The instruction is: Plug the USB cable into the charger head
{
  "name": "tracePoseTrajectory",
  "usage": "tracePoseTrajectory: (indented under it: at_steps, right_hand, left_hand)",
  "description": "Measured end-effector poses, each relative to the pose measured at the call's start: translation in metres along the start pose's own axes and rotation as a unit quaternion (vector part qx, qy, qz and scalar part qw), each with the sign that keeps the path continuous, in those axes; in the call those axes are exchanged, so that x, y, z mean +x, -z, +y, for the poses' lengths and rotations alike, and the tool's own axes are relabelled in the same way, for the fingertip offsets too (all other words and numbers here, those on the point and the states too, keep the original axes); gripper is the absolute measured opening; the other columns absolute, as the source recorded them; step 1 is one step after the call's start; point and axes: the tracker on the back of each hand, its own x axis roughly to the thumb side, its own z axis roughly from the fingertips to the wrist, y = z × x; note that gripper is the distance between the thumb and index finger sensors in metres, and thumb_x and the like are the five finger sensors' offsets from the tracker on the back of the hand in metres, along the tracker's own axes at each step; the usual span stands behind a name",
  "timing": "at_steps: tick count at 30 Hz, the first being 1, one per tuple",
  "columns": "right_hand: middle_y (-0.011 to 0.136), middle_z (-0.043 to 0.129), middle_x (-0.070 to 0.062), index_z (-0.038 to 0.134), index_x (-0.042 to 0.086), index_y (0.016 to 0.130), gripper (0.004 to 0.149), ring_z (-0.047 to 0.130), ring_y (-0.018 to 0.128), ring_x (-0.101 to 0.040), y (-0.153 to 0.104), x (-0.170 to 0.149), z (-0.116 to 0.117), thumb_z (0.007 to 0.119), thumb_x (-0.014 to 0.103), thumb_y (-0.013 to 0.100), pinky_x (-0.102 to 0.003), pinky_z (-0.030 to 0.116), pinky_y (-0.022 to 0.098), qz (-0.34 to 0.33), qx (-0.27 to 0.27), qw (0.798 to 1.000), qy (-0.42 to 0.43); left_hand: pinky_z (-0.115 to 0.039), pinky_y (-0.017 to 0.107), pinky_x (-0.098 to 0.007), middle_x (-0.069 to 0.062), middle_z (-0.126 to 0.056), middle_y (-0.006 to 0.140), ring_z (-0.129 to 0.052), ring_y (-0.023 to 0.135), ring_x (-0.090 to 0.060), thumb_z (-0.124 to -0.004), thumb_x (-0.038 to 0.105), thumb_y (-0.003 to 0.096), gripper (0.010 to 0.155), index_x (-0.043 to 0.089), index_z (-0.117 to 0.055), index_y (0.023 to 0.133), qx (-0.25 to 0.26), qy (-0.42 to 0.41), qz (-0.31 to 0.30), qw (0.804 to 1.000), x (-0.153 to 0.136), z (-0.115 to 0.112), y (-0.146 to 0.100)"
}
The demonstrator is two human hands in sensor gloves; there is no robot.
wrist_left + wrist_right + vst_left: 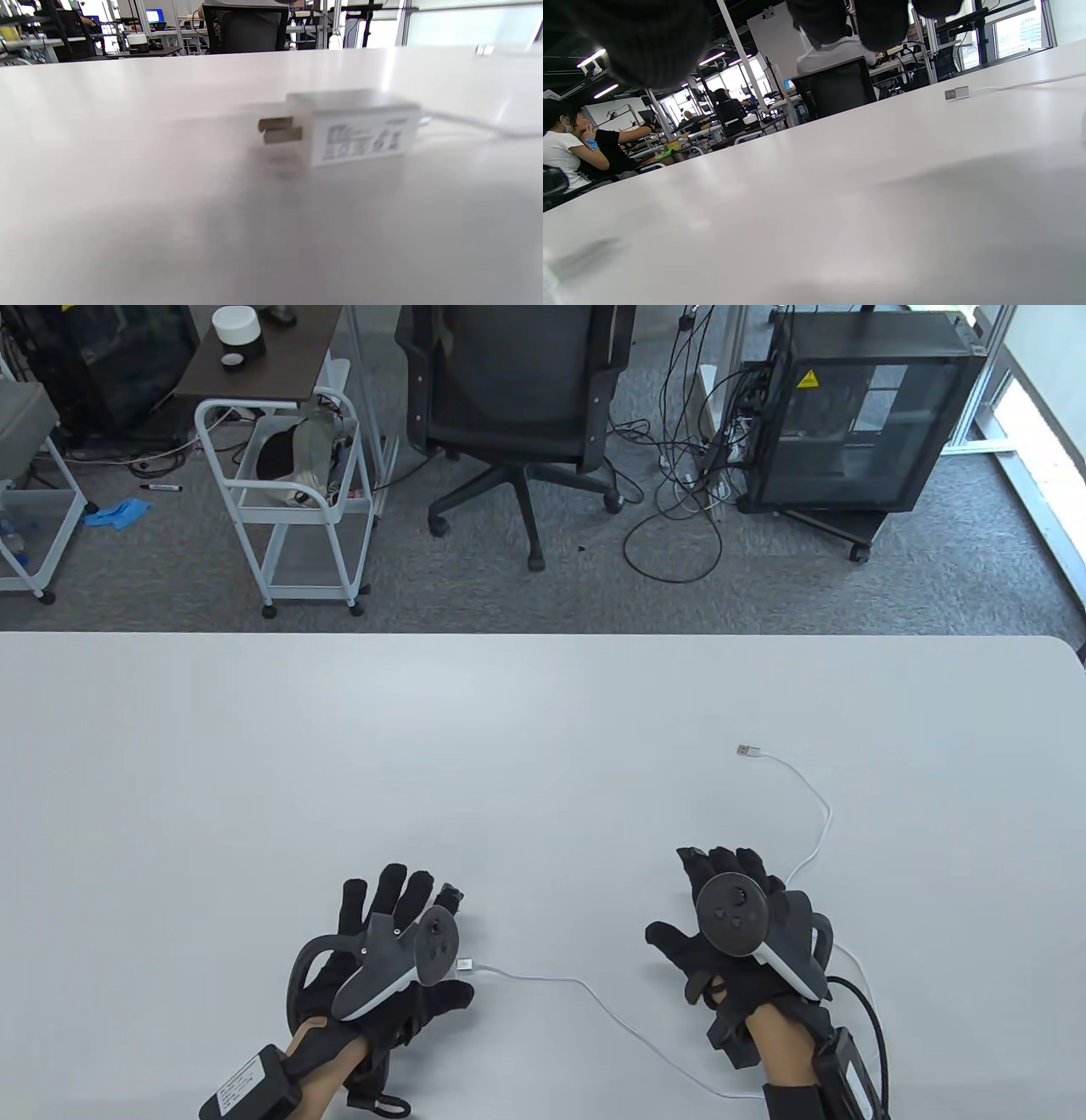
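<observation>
The white charger head lies on its side on the table, prongs to the left, seen only in the left wrist view. In the table view it is hidden under my left hand, which hovers over it with fingers spread and holds nothing. A white cable runs from a small connector beside that hand; I cannot tell whether this end sits in the charger. The cable's USB-A plug lies free on the table, also in the right wrist view. My right hand is spread above the cable, empty.
The white table ends at its far edge, with an office chair, a white trolley and a black case on the floor beyond. The cable loops past my right wrist.
</observation>
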Motion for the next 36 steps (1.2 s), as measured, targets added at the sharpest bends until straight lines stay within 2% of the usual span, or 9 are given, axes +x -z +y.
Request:
tracePoseTrajectory:
  at_steps: [3,7,11,15,18,28,36]
  right_hand:
    - [0.112,0.050,-0.025,0.042,0.013,0.103,0.096,0.042,0.100,-0.054,0.000,0.000,0.000,0.071,0.066,0.028,-0.068,0.039,0.068,-0.001,0.001,1.000,0.002]
    - [0.112,0.050,-0.025,0.042,0.013,0.103,0.096,0.042,0.100,-0.054,0.000,0.000,0.001,0.071,0.066,0.028,-0.068,0.039,0.068,-0.002,0.002,1.000,0.002]
    - [0.112,0.050,-0.025,0.042,0.013,0.104,0.096,0.042,0.100,-0.054,0.000,0.000,0.001,0.071,0.066,0.028,-0.068,0.039,0.068,-0.003,0.002,1.000,0.002]
    - [0.112,0.051,-0.025,0.042,0.015,0.104,0.096,0.042,0.100,-0.055,0.000,0.000,0.001,0.071,0.065,0.028,-0.068,0.039,0.068,-0.004,0.002,1.000,0.003]
    - [0.112,0.051,-0.025,0.042,0.014,0.104,0.096,0.042,0.100,-0.054,0.000,0.000,0.001,0.071,0.065,0.028,-0.068,0.039,0.068,-0.004,0.003,1.000,0.002]
    - [0.112,0.052,-0.025,0.043,0.014,0.104,0.096,0.042,0.100,-0.055,0.000,0.000,0.000,0.071,0.065,0.028,-0.068,0.040,0.068,-0.006,0.001,1.000,0.010]
    - [0.111,0.054,-0.025,0.044,0.013,0.103,0.095,0.044,0.100,-0.054,0.000,0.000,0.000,0.071,0.065,0.028,-0.068,0.042,0.067,-0.008,0.008,1.000,0.014]
  left_hand:
    - [-0.018,0.086,-0.054,0.015,-0.026,0.119,-0.020,0.117,-0.019,-0.060,0.079,0.0051,0.102,0.050,-0.029,0.099,0.033,-0.044,-0.015,0.998,-0.006,0.015,-0.010]
    - [-0.016,0.087,-0.053,0.016,-0.024,0.120,-0.018,0.118,-0.018,-0.060,0.079,0.0051,0.102,0.051,-0.031,0.099,0.063,-0.046,-0.008,0.997,-0.014,0.026,-0.018]
    - [-0.016,0.087,-0.053,0.016,-0.024,0.120,-0.017,0.118,-0.018,-0.060,0.079,0.0053,0.102,0.051,-0.031,0.099,0.060,-0.062,-0.002,0.996,-0.020,0.028,-0.019]
    - [-0.014,0.089,-0.052,0.019,-0.023,0.120,-0.017,0.119,-0.015,-0.060,0.078,0.0049,0.100,0.054,-0.034,0.098,0.056,-0.048,0.037,0.997,-0.031,0.030,-0.014]
    - [-0.012,0.090,-0.051,0.021,-0.022,0.120,-0.013,0.120,-0.013,-0.061,0.077,0.0048,0.100,0.055,-0.035,0.098,0.045,-0.069,0.059,0.995,-0.043,0.031,-0.011]
    - [-0.003,0.092,-0.046,0.026,-0.021,0.120,-0.007,0.120,-0.005,-0.066,0.074,0.0053,0.097,0.059,-0.038,0.097,0.016,-0.170,0.170,0.971,-0.108,0.035,-0.008]
    - [-0.002,0.092,-0.044,0.027,-0.018,0.120,-0.006,0.120,-0.004,-0.067,0.073,0.0051,0.098,0.059,-0.037,0.097,-0.005,-0.198,0.205,0.958,-0.130,0.029,-0.005]
